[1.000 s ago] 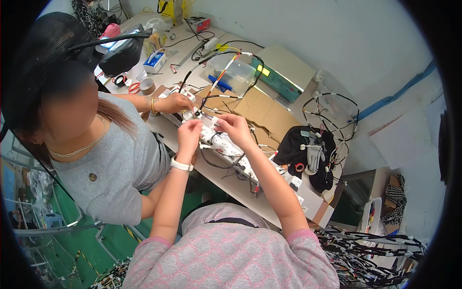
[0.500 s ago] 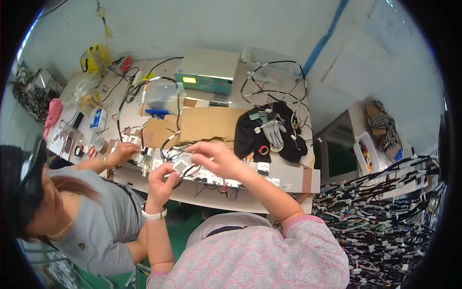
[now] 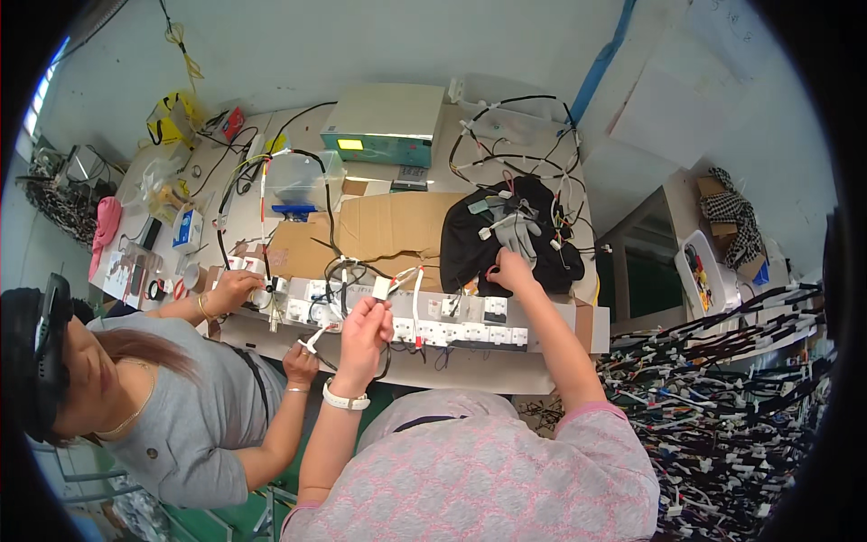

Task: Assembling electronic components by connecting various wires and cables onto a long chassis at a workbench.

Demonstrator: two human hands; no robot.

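Observation:
My left hand (image 3: 364,332) is closed on a white plug connector (image 3: 382,287) of a wire harness, raised above the near edge of the bench. Black-wrapped cable (image 3: 344,267) and a white lead (image 3: 416,303) run from around it. Farther right, my right hand (image 3: 515,271) reaches onto a black cloth (image 3: 459,248), its fingers closed at a roll of tape with an orange core (image 3: 492,273); the fingers partly hide the roll. A grey glove (image 3: 517,233) lies just beyond that hand. Below the hands runs a strip of white connector blocks (image 3: 442,335).
On my left a co-worker's hands (image 3: 237,289) handle cable at the same strip. Behind are flattened cardboard (image 3: 388,228), a tester box with a lit screen (image 3: 379,126) and a clear plastic bin (image 3: 307,176). Many harnesses (image 3: 713,415) hang at right.
My right hand has left the connector area and moved right to the tape roll on the black cloth. My left hand has shifted slightly right, holding up the connector. The co-worker's other hand has come into view.

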